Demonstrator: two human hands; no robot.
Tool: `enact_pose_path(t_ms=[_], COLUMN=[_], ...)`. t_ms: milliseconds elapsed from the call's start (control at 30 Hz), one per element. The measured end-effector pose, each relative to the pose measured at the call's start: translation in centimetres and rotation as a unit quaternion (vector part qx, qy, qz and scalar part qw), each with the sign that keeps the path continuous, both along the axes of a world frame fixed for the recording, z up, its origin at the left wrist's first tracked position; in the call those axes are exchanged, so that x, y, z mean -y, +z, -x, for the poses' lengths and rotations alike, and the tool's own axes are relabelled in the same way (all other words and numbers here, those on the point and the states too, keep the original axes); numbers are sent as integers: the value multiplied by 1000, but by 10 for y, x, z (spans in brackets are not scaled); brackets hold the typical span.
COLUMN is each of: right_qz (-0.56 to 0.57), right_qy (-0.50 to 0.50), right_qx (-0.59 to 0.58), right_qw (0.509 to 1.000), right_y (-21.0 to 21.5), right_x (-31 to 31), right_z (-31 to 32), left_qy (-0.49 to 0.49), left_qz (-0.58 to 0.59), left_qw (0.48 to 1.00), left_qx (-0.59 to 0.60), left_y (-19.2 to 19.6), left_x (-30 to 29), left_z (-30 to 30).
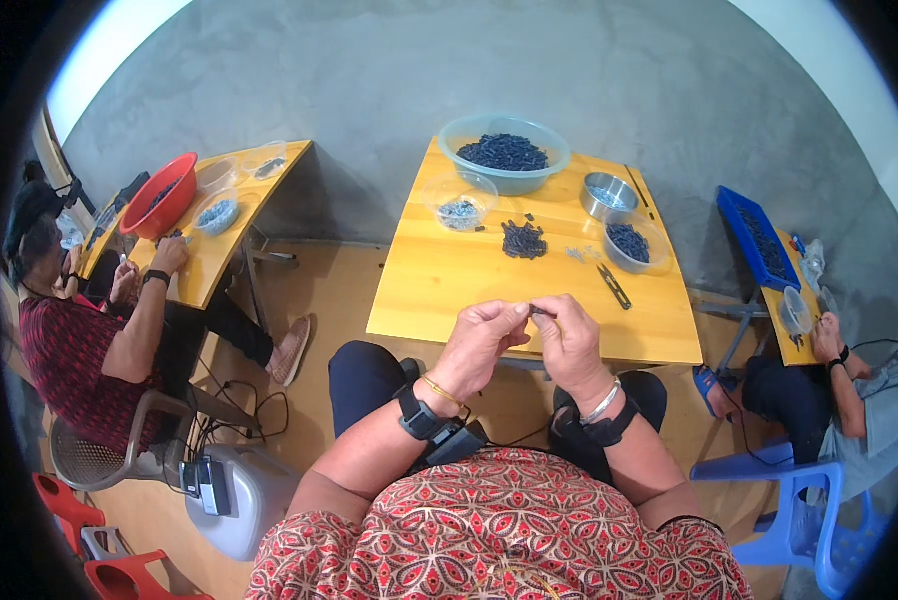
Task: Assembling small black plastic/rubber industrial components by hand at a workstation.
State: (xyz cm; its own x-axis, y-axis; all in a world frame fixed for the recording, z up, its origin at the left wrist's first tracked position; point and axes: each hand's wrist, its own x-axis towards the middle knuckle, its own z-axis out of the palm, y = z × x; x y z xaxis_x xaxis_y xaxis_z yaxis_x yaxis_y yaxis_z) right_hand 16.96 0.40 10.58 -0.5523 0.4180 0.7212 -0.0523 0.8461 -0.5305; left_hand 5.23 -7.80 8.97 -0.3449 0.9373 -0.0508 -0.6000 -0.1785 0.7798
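Just past the table's near edge, my left hand and my right hand meet, fingertips pinched on one small dark plastic piece. Fingers cover most of it, so its exact kind cannot be made out. Ahead of them on the yellow table lies a loose heap of similar dark pieces. Right of the heap are a few tiny pale pieces, with black-handled thread snips nearer my right hand. A clear bowl holds more dark pieces.
Farther back stand a pale blue basin of dark pieces, a steel bowl and a clear tub with small light-blue parts. People work at tables on both sides, with a red basin left and a blue tray right.
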Motion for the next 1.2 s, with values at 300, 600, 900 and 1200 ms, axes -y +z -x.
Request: enact_pose_path(t_ms=[300, 600, 900, 1200], right_qz=[151, 71, 63, 268], right_qy=[65, 61, 57, 124], right_qx=[-14, 9, 3, -7], right_qw=[986, 996, 996, 955], right_y=[9, 23, 20, 6], right_x=[3, 14, 10, 6], right_z=[-22, -24, -21, -19], left_qy=[12, 20, 33, 106], left_qz=[-23, -61, -65, -68], left_qw=[989, 985, 980, 929], left_qx=[-144, -157, -184, -348], left_y=[16, 14, 11, 16], left_x=[21, 27, 25, 27], left_z=[-7, -7, -8, -11])
